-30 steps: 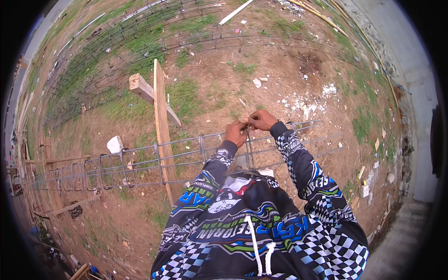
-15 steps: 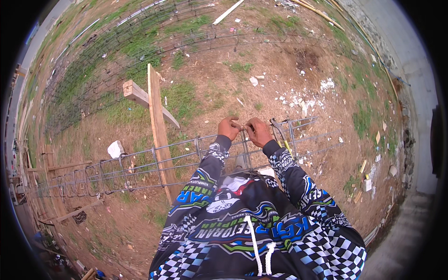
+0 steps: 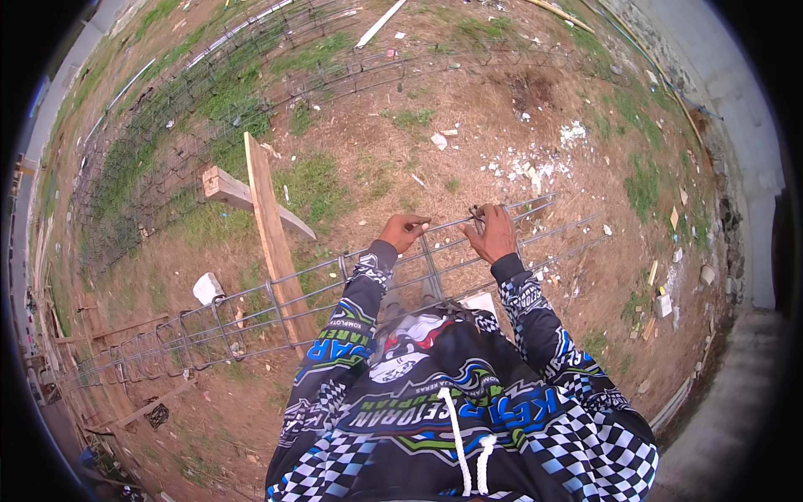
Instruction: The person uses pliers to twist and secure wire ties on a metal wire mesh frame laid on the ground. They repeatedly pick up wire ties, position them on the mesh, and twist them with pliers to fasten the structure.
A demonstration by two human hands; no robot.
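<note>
A long rebar cage [image 3: 318,285] of thin grey bars and square stirrups runs across in front of me, from far left to right of centre. My left hand [image 3: 404,232] is closed in a pinch at the upper bar, beside the top of a stirrup [image 3: 431,266]. Whatever is between its fingertips is too small to make out. Farther right along the same bar, my right hand [image 3: 493,233] is curled round a pair of pincers. The dark head of the pincers [image 3: 477,215] shows by the thumb; the handles are mostly hidden by the hand.
An upright plank [image 3: 272,222] crossed by a wooden beam [image 3: 230,191] supports the cage left of my hands. More rebar mesh [image 3: 167,159] lies on grass at the far left. White rubble [image 3: 535,171] is scattered beyond my hands. A concrete wall [image 3: 736,109] borders the right.
My right hand has left the pinch beside my left hand and moved right, taking hold of the pincers that hung on the cage. My left hand stays by the stirrup.
</note>
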